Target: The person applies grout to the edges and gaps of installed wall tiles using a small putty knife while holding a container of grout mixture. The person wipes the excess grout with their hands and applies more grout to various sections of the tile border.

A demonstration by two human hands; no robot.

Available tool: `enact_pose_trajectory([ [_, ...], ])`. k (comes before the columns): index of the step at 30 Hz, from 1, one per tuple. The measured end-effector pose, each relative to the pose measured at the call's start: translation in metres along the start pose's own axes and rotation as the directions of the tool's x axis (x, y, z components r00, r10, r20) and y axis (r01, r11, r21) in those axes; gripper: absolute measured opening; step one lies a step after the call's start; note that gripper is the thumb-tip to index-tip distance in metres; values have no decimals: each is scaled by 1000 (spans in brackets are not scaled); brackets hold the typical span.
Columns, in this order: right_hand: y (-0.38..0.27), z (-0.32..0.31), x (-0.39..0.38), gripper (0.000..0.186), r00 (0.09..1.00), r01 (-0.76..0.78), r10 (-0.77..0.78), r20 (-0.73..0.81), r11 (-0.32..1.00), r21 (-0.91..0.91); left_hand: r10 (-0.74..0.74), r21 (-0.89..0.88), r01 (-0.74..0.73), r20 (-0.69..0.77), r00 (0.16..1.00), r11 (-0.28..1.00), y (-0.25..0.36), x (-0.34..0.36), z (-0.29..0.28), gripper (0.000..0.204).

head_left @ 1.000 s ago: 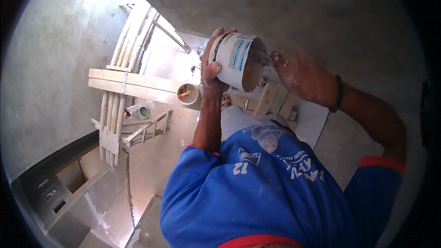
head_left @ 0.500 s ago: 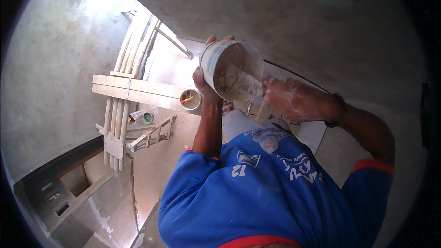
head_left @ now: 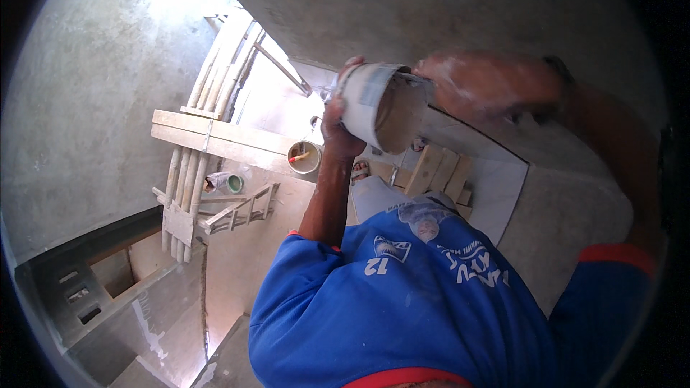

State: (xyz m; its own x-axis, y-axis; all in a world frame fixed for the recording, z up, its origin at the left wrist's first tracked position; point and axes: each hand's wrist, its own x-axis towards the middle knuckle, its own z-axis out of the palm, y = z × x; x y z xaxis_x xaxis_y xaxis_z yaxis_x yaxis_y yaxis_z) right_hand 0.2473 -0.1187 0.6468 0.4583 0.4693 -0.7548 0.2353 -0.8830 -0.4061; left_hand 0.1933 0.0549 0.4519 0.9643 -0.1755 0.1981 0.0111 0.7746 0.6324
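Note:
My left hand point(head_left: 341, 123) grips a small white bucket point(head_left: 365, 99) around its side, holding it up in front of me. The bucket is tipped to the right, and a pale paste coats its inner wall point(head_left: 404, 116). My right hand point(head_left: 489, 86), smeared with white and blurred by motion, is closed at the bucket's upper right rim. From its fingers a thin, flat, paste-coated blade point(head_left: 420, 79) reaches to the rim; its handle is hidden in the hand.
A wooden plank point(head_left: 230, 138) lies across bamboo poles point(head_left: 188, 172) at left, carrying a small pot point(head_left: 305, 157) with a yellow-and-red handled tool. Below are a wooden frame point(head_left: 248, 208) and a green-rimmed container point(head_left: 234, 184). A plastered wall point(head_left: 503, 7) rises close by; stacked wooden boards point(head_left: 438, 172) sit below.
My right hand has moved up and right, out of the bucket's mouth to its upper rim. The bucket has shifted slightly right and turned its mouth further right.

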Motion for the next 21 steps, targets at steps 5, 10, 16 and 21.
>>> enact_pose_trajectory([
  [5,6,7,29,31,928,259,-365,-74,775,-576,-112,-173,90,-122,986,981,-9,-4,1,68],
  [10,-31,23,19,29,903,193,-405,-143,680,-707,-305,-302,239,-194,932,923,-9,-18,-1,60],
  [16,-51,44,6,30,912,205,-409,-15,488,-849,-531,-484,431,-87,843,762,-19,-29,-9,53],
  [21,-57,53,14,28,952,239,-289,96,515,-823,-598,-435,516,-69,799,738,-11,-38,-12,45],
])
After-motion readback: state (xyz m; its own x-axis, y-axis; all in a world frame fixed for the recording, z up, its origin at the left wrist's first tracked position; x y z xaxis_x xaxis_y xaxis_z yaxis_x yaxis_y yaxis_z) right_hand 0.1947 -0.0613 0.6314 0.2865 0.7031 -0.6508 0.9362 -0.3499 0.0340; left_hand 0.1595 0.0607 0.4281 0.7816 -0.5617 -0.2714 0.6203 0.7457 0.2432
